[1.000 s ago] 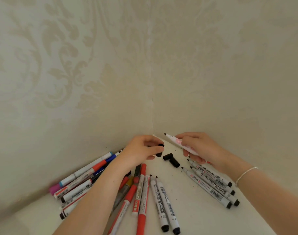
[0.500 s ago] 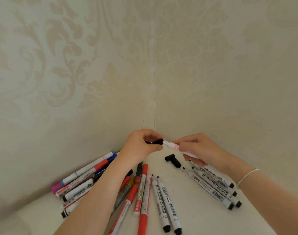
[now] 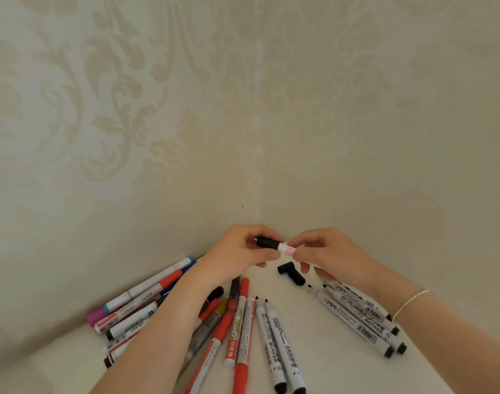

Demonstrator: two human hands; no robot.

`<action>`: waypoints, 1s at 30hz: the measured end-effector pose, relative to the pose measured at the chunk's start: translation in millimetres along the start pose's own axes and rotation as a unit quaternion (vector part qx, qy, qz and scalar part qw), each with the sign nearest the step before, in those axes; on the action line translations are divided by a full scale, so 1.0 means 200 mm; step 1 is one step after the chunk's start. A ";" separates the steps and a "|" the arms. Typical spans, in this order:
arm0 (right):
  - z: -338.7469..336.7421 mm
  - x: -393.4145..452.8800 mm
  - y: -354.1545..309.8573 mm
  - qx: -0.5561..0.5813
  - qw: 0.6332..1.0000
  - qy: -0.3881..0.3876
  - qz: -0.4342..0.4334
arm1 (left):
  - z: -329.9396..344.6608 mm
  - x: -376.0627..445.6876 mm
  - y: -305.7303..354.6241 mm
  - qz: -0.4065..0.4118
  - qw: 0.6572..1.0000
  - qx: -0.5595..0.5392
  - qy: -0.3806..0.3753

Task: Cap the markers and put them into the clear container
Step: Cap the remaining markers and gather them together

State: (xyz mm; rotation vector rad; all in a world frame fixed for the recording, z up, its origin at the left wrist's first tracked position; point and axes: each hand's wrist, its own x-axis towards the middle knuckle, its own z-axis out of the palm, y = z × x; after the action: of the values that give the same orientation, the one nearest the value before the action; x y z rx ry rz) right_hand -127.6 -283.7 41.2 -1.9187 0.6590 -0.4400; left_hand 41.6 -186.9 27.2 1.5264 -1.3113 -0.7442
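Observation:
My left hand (image 3: 239, 251) pinches a black cap (image 3: 267, 242) that sits over the tip of a white marker with a pink label (image 3: 285, 248). My right hand (image 3: 330, 253) grips that marker's barrel, most of which is hidden in the palm. Both hands are held just above the white surface, close to the wall corner. Two loose black caps (image 3: 291, 273) lie under the hands. No clear container shows in the head view.
Uncapped black-tipped markers (image 3: 359, 319) lie to the right, two more (image 3: 280, 345) in the middle, red ones (image 3: 240, 331) beside them, and a mixed pile (image 3: 138, 302) along the left wall. Patterned walls meet in a corner right behind the hands.
My left hand lifted the black cap off the surface and brought it to the marker's tip. The cap now covers the tip, which was bare one second ago.

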 end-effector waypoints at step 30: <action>0.04 0.17 0.19 -0.173 0.976 0.086 0.097 | 0.13 0.01 -0.14 -0.137 0.949 0.284 0.023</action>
State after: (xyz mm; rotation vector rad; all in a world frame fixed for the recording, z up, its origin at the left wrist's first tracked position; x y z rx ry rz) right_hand -106.3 -311.1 4.2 -2.1302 1.0852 -0.3877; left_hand 30.3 -196.7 -7.1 2.2080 -1.3623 -0.5129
